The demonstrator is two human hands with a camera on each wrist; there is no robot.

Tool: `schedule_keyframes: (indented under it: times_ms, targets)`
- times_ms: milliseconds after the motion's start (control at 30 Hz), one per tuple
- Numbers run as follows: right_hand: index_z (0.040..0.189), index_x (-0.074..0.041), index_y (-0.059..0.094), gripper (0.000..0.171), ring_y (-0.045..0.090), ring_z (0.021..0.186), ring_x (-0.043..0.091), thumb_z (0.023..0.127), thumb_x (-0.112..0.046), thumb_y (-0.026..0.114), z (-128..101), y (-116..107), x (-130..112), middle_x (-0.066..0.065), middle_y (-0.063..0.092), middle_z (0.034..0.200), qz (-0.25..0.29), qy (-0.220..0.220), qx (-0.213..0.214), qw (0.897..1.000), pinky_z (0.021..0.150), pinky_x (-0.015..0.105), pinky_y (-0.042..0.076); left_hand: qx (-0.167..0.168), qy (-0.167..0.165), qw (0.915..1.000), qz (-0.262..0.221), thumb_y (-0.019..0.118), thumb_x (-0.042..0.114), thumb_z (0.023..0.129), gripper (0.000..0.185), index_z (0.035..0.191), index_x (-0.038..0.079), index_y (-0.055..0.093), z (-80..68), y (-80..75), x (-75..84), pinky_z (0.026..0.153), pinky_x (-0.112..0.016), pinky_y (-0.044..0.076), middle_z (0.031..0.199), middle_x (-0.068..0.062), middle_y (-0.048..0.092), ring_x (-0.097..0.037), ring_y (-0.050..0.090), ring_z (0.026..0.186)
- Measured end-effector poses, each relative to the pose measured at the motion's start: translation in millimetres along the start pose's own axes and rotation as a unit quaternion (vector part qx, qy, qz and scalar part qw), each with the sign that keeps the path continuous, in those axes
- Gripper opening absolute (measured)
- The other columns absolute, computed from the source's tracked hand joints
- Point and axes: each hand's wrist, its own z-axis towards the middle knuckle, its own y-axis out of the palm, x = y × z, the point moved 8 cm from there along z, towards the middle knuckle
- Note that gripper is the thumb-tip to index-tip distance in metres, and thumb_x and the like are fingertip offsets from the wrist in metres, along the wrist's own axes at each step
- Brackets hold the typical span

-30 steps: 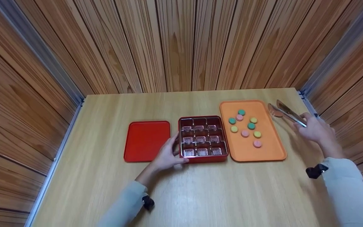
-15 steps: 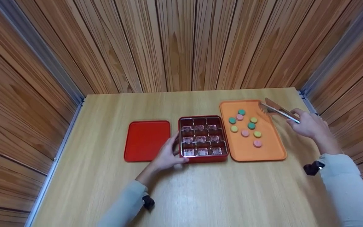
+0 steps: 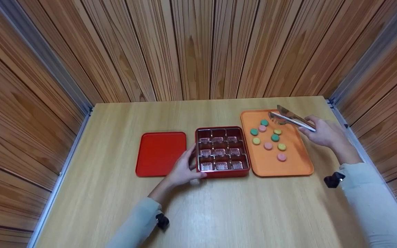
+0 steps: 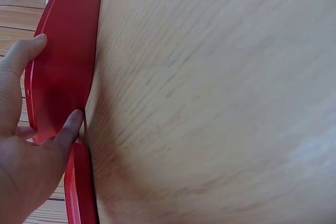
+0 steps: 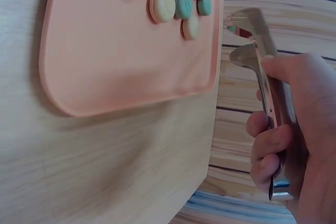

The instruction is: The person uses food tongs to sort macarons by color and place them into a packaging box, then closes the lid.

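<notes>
On wood table [image 3: 219, 213], plank-walled rm.

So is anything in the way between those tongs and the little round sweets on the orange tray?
Nothing visible. The tongs in the right hand hover over the orange tray, their tips near the teal sweet.

Light wood desk [image 3: 219, 213], wood-plank walls [image 3: 198, 48] on three sides, metal corner strips [image 3: 47, 58], even lighting.
</notes>
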Motion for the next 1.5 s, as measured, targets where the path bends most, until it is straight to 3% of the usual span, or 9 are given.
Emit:
schedule_keyframes:
  times_ms: [100, 200, 300, 467, 600, 733, 1000, 1233, 1500]
  targets:
    - [0.161, -0.004, 0.05, 0.073, 0.064, 0.096, 0.044, 0.113, -0.058, 0.057, 4, 2, -7, 0.04, 0.064, 0.14, -0.002, 0.001, -0.018, 1.0, 0.069, 0.044, 0.052, 0.0, -0.001, 1.0, 0.0, 0.099, 0.006, 0.083, 0.125, 0.181, 0.01, 0.02, -0.4, -0.4, 0.0, 0.138, -0.054, 0.04, 0.178, -0.028, 0.034, -0.047, 0.033, 0.17]
    - [0.162, -0.005, 0.051, 0.071, 0.063, 0.093, 0.044, 0.113, -0.057, 0.057, 8, 4, -16, 0.04, 0.063, 0.145, -0.013, -0.003, -0.022, 1.0, 0.066, 0.044, 0.049, 0.002, -0.003, 1.0, 0.005, 0.099, 0.007, 0.083, 0.126, 0.181, 0.011, 0.02, -0.6, -0.9, -0.1, 0.14, -0.054, 0.037, 0.179, -0.028, 0.034, -0.047, 0.032, 0.171]
    - [0.161, -0.006, 0.052, 0.068, 0.06, 0.084, 0.038, 0.113, -0.053, 0.06, 12, 6, -22, 0.035, 0.068, 0.127, -0.008, -0.004, -0.02, 1.0, 0.061, 0.038, 0.041, 0.005, -0.003, 0.9999, 0.012, 0.099, 0.008, 0.084, 0.125, 0.181, 0.012, 0.021, -0.5, -1.0, -0.5, 0.142, -0.056, 0.034, 0.179, -0.027, 0.034, -0.047, 0.032, 0.171]
    - [0.159, -0.004, 0.054, 0.066, 0.057, 0.08, 0.032, 0.112, -0.05, 0.06, 18, 11, -26, 0.018, 0.061, 0.098, -0.003, -0.002, -0.021, 1.0, 0.065, 0.036, 0.038, 0.003, -0.004, 0.9999, 0.01, 0.099, 0.008, 0.084, 0.124, 0.181, 0.012, 0.022, 0.0, -0.7, -1.1, 0.142, -0.057, 0.034, 0.18, -0.026, 0.033, -0.046, 0.032, 0.171]
    - [0.159, -0.003, 0.054, 0.065, 0.059, 0.081, 0.032, 0.113, -0.049, 0.06, 21, 16, -25, 0.021, 0.065, 0.104, -0.007, 0.001, -0.024, 1.0, 0.067, 0.037, 0.039, 0.003, 0.001, 0.9998, 0.019, 0.099, 0.008, 0.084, 0.124, 0.181, 0.009, 0.022, 0.3, -0.8, -0.7, 0.142, -0.057, 0.034, 0.18, -0.027, 0.034, -0.047, 0.033, 0.17]
    - [0.16, -0.004, 0.053, 0.064, 0.06, 0.07, 0.028, 0.113, -0.047, 0.059, 24, 22, -24, 0.023, 0.068, 0.107, -0.003, 0.007, -0.034, 0.999, 0.064, 0.037, 0.042, 0.006, 0.007, 0.9996, 0.026, 0.099, 0.007, 0.083, 0.123, 0.18, 0.008, 0.023, 0.2, -1.3, -0.8, 0.141, -0.057, 0.037, 0.176, -0.029, 0.037, -0.047, 0.037, 0.168]
    - [0.162, -0.006, 0.05, 0.062, 0.058, 0.062, 0.025, 0.113, -0.044, 0.058, 28, 33, -20, 0.013, 0.061, 0.09, 0.009, 0.021, -0.063, 0.998, 0.059, 0.035, 0.044, 0.007, 0.009, 0.9997, 0.022, 0.099, 0.005, 0.082, 0.124, 0.18, 0.009, 0.023, -0.7, -0.9, 0.2, 0.139, -0.055, 0.04, 0.172, -0.029, 0.04, -0.047, 0.039, 0.167]
    - [0.162, -0.008, 0.049, 0.058, 0.057, 0.068, 0.027, 0.115, -0.042, 0.055, 29, 36, -19, 0.012, 0.059, 0.087, 0.014, 0.022, -0.072, 0.997, 0.063, 0.037, 0.043, 0.008, 0.006, 0.9998, 0.015, 0.1, 0.008, 0.083, 0.125, 0.181, 0.011, 0.022, -0.2, -0.7, -0.4, 0.142, -0.055, 0.033, 0.177, -0.029, 0.036, -0.048, 0.034, 0.17]
    - [0.162, -0.01, 0.05, 0.054, 0.059, 0.077, 0.03, 0.117, -0.039, 0.054, 29, 39, -19, 0.015, 0.059, 0.095, 0.019, 0.025, -0.081, 0.996, 0.069, 0.04, 0.045, 0.006, 0.002, 0.9999, 0.01, 0.098, 0.005, 0.083, 0.125, 0.181, 0.012, 0.021, 0.0, -0.4, -1.2, 0.14, -0.053, 0.037, 0.176, -0.028, 0.037, -0.047, 0.037, 0.168]
